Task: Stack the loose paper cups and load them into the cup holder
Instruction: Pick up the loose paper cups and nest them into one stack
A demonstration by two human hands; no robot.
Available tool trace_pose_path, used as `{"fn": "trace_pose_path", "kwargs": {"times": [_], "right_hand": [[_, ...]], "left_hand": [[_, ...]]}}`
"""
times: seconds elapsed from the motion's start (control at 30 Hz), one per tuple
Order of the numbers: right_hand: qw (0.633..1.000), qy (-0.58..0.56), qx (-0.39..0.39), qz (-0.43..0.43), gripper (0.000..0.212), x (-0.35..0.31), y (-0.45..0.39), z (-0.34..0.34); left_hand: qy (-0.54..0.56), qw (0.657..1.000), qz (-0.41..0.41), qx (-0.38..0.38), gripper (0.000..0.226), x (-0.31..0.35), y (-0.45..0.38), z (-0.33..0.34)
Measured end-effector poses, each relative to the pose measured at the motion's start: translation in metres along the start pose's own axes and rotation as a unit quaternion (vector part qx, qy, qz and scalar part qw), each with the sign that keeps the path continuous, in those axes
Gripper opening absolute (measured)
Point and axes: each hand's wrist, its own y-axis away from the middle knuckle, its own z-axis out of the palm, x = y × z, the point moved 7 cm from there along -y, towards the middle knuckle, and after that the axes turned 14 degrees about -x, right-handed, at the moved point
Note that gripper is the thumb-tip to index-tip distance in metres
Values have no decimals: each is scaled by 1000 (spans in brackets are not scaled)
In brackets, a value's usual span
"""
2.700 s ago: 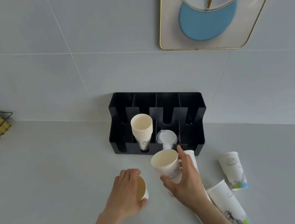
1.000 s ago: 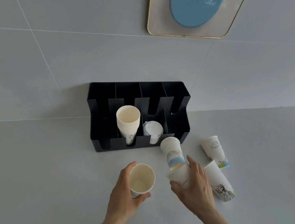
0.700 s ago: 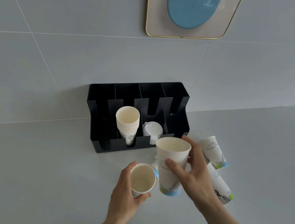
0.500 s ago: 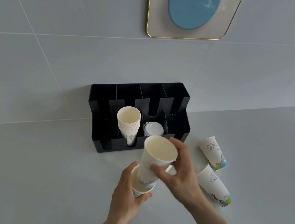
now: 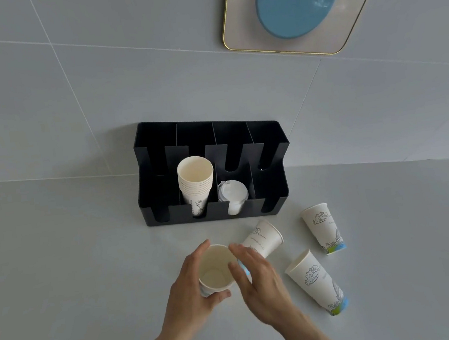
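My left hand is wrapped around a small stack of paper cups, mouth up. My right hand hovers beside it with fingers spread, holding nothing. Just beyond its fingertips a printed cup lies on its side. Two more loose cups lie to the right, one far and one near. The black cup holder stands against the wall. Its second slot holds a stack of cups, and the third holds white lids.
A gold-rimmed tray with a blue disc hangs on the tiled wall at the upper right. The grey counter stretches to the left of my hands.
My right hand pushed the tall cup down into the one held by my left hand, then let go and opened. A cup lying on its side now shows in front of the holder.
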Motion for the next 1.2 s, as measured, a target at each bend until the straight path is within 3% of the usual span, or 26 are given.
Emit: {"fn": "trace_pose_path", "kwargs": {"times": [0.07,0.13,0.23,0.33,0.4,0.53,0.67,0.73,0.87,0.93,1.03,1.2], "right_hand": [[992,-48,107,38,39,19,-4,-23],[972,-67,186,124,38,47,-8,-46],[955,-27,116,273,61,87,-22,-59],[954,13,47,297,62,108,-33,-55],[957,25,52,286,47,110,-35,-54],[965,-32,138,220,15,85,-30,-67],[959,-42,275,60,8,30,-1,-102],[952,-58,302,-3,9,1,17,-114],[955,15,256,-150,10,-45,36,-101],[959,74,205,-183,15,-49,36,-79],[965,119,139,-189,28,-48,33,-49],[985,92,52,-137,62,-31,19,-9]], "left_hand": [[1,1000,4,0,108,1,1,1],[7,1000,3,1,107,2,1,2],[16,1000,-6,2,107,2,2,2],[17,1000,-11,-1,106,3,3,2],[13,1000,-14,-3,106,3,3,2],[10,1000,-15,2,107,3,2,1],[9,1000,-15,4,108,1,1,2],[11,1000,-12,7,106,0,2,2],[14,1000,-7,1,106,1,2,2],[10,1000,-2,-2,108,3,1,2],[16,1000,3,2,107,4,1,1],[50,999,-1,1,115,5,6,-1]]}}
